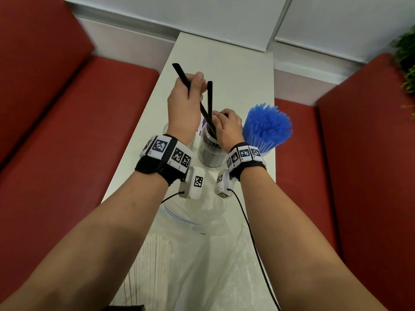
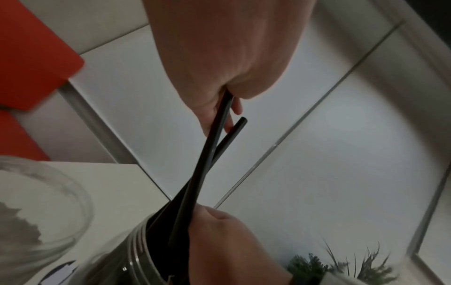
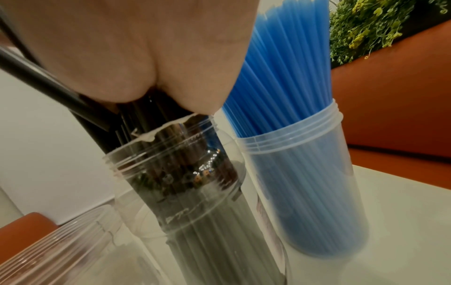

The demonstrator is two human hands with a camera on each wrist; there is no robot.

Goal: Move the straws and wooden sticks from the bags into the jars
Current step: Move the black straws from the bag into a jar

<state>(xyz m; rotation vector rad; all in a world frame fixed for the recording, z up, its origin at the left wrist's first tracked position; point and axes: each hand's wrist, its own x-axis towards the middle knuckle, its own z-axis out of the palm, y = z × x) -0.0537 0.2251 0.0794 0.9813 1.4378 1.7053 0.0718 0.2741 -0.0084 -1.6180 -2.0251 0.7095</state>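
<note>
My left hand (image 1: pixel 193 86) grips one black straw (image 1: pixel 183 78) that slants down into the clear jar (image 1: pixel 211 153) packed with black straws. A second black straw (image 1: pixel 210 97) stands higher than the rest of the bundle. My right hand (image 1: pixel 221 118) curls over the jar's mouth and holds the bundle of black straws there. The wrist views show the held straw (image 2: pixel 212 146), the right hand (image 2: pixel 227 241) and the same jar (image 3: pixel 195 192). Blue straws (image 1: pixel 267 126) fill a jar (image 3: pixel 317 192) on the right. An empty jar (image 3: pixel 73 250) stands on the left.
Crumpled clear plastic bags (image 1: pixel 202 221) lie near me on the narrow white table (image 1: pixel 224 63). One bag holds white sticks (image 1: pixel 152 254). Red benches (image 1: pixel 56 153) flank the table on both sides. A green plant (image 1: pixel 406 59) is at the far right.
</note>
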